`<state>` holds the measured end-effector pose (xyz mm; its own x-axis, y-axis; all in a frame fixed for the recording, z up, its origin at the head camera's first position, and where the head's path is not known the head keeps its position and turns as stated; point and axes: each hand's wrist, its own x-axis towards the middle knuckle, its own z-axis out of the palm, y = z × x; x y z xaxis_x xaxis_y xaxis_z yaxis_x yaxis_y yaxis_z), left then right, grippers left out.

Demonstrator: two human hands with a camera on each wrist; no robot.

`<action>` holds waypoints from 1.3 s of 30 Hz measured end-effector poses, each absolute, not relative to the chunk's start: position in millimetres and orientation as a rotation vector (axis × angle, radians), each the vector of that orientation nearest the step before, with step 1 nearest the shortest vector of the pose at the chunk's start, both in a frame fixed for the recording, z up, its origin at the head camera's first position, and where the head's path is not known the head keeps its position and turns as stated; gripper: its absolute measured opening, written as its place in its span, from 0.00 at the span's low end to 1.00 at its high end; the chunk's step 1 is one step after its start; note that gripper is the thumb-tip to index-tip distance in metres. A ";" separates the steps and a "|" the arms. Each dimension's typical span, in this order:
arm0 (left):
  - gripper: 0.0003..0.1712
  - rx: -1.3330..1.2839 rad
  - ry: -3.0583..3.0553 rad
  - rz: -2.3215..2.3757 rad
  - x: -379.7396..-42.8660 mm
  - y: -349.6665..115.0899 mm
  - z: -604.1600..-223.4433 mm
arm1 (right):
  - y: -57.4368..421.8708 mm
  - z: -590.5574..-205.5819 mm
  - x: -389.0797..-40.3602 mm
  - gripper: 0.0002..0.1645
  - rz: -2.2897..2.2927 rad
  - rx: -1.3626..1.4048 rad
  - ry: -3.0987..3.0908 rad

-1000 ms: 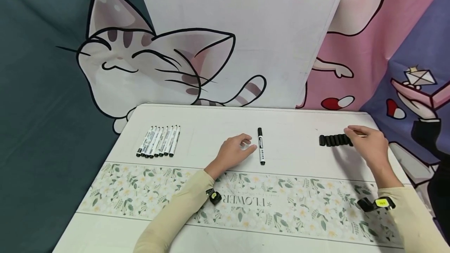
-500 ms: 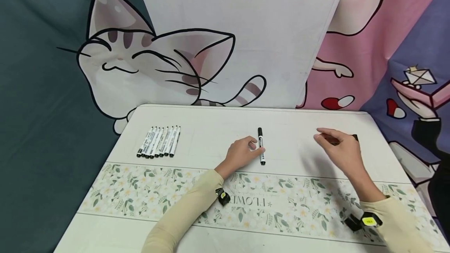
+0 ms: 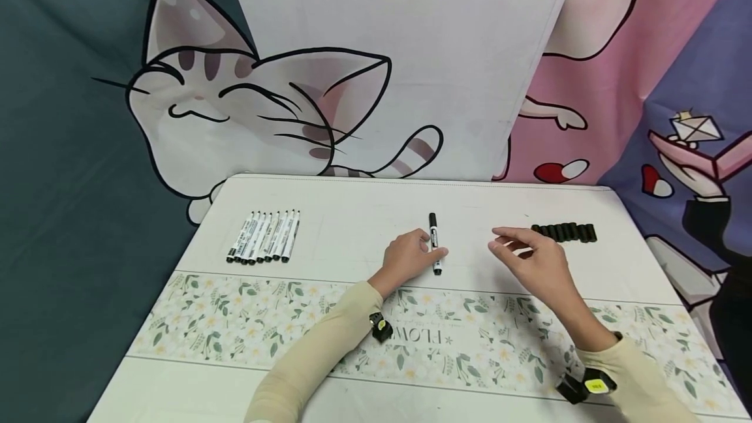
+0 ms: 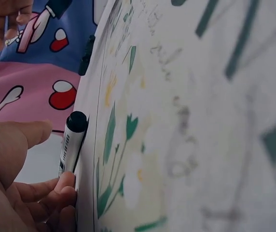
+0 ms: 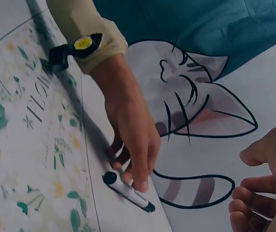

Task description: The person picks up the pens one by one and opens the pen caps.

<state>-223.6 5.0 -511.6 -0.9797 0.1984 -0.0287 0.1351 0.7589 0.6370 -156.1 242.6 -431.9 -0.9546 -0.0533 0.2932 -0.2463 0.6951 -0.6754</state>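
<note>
A white marker (image 3: 435, 240) with a black cap at its far end lies on the table, slightly right of the middle. My left hand (image 3: 408, 254) is right beside it, its thumb reaching over the barrel in the head view. In the left wrist view a gap shows between that thumb (image 4: 39, 133) and the marker (image 4: 72, 142), while the curved fingers are close to the barrel. Held over the table to the right, my right hand (image 3: 537, 266) has loosely bent fingers and nothing in them. Behind it, several short black caps (image 3: 565, 232) stand side by side in a row.
Several uncapped white markers (image 3: 264, 237) lie side by side at the left of the white table (image 3: 352, 204). A floral strip (image 3: 229, 318) runs across the table's front. Cloths with cartoon prints (image 3: 446, 64) hang behind the far edge.
My right hand has come away from the row of black caps and moved left toward the marker. My left hand has shifted right, its thumb now over the marker. The marker lies where it was.
</note>
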 end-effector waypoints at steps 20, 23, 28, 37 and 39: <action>0.29 0.201 2.962 0.809 -227.9 18.5 -505.4 | 220.7 -434.5 -150.3 0.18 1.164 0.293 -2.695; 0.30 0.209 2.925 0.854 -227.0 15.4 -503.2 | 219.0 -433.9 -151.4 0.18 1.156 0.300 -2.701; 0.10 0.271 2.855 1.012 -221.8 2.8 -497.8 | 216.0 -430.7 -155.6 0.16 1.150 0.343 -2.687; 0.12 0.348 2.796 1.270 -206.2 -29.3 -464.3 | 211.6 -420.3 -159.9 0.18 1.150 0.386 -2.687; 0.13 0.362 2.790 1.299 -202.0 -35.9 -455.8 | 210.3 -417.7 -159.2 0.18 1.164 0.389 -2.686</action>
